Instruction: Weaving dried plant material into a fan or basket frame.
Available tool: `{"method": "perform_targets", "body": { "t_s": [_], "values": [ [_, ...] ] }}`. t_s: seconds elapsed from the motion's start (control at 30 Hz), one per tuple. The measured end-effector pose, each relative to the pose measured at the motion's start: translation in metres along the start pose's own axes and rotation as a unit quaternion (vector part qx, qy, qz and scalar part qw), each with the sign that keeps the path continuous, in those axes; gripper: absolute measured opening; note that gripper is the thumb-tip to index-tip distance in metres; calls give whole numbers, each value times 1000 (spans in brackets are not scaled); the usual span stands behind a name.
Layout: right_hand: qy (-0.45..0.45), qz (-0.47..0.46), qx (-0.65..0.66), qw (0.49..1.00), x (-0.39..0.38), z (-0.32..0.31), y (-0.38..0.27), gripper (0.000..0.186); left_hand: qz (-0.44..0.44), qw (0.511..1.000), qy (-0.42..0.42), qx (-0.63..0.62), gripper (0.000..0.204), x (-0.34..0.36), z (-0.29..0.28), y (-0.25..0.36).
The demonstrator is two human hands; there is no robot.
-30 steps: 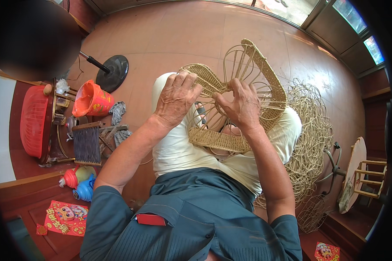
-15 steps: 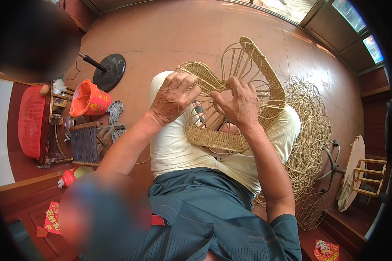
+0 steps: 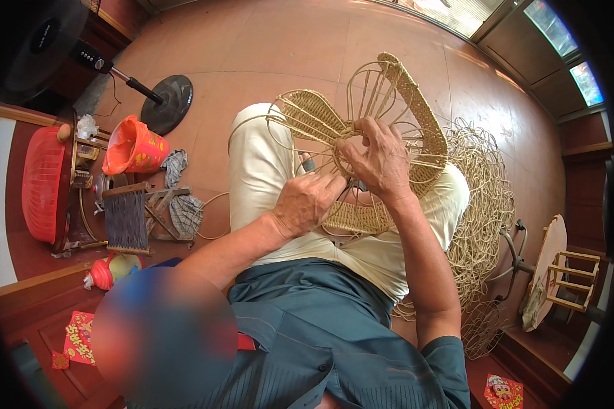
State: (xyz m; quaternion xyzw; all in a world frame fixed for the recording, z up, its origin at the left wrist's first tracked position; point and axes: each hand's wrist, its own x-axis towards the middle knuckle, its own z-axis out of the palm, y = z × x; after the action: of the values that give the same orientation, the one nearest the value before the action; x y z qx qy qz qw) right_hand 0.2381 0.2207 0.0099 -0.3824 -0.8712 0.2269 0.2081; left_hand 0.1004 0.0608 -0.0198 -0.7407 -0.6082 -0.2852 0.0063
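Observation:
A round woven cord piece (image 3: 426,112), tan, with a plaited band for a rim and thin cords running like spokes to a central ring, rests on my lap between my knees. My right hand (image 3: 378,158) is closed on its central ring, fingers curled and thumb against the near side. Just below the ring, my left hand (image 3: 307,202) has its fingers pinched together among the spokes, covering part of the lower left rim. Whatever thin strand it may hold is hidden. A loose cord loop stands out over my left knee from the upper left spokes.
A large heap of loose cord (image 3: 488,204) lies on the floor beside my right leg. On the left are a standing fan (image 3: 167,102), a red bucket (image 3: 136,150), a folding stool (image 3: 126,221) and a red basket (image 3: 44,184). A small wooden rack (image 3: 576,279) is at right.
My left hand has moved down and right, from the upper left spokes to below the central ring. The upper left cords now show. My right hand stays nearly in place.

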Motion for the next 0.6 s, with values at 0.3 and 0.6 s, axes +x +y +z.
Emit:
{"method": "perform_targets", "body": {
  "t_s": [0.3,0.6],
  "values": [
    [-66,1,-37,997,-4,-8,-7,68,-104,994,-12,-37,21,-24,-25,-3],
    [-53,22,-58,997,-3,-8,-17,72,-248,967,29,-39,15,-19,-29,-19]
  ]
}}
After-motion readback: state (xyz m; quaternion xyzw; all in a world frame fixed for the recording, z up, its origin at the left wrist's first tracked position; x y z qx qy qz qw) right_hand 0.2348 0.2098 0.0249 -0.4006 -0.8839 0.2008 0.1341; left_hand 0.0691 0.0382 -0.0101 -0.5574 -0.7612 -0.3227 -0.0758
